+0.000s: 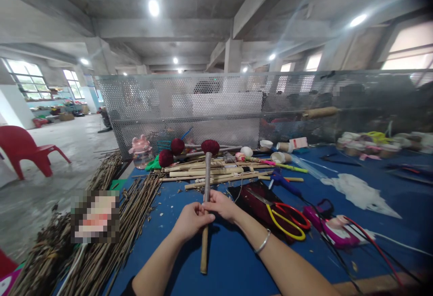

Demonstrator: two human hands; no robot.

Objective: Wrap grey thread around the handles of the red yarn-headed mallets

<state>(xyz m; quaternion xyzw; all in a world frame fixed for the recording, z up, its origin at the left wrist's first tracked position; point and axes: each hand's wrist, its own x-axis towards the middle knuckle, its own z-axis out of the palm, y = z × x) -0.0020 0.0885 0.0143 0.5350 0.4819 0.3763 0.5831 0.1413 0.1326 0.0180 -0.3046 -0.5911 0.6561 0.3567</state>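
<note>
Upright over the blue table stands a wooden stick (204,253) with a fuzzy dark red ball (210,146) at its top. Grey wrapping (207,174) covers its upper part. My left hand (191,219) pinches the stick at the lower end of the wrapping. Close against it, my right hand (219,205) has its fingers closed on the same spot. Behind the stick lie two more dark red balls (177,146) and several pale bamboo sticks (196,172). Scissors (287,224) with red and yellow handles rest right of my right hand, on a dark cloth (241,196).
Thin dry twigs (135,210) are heaped along the left. A blue glue gun (280,181), a purple power strip (333,230) with cords and a white plastic bag (361,192) lie to the right. Tape rolls (375,145) sit at the back right. A perforated metal screen (145,102) stands behind.
</note>
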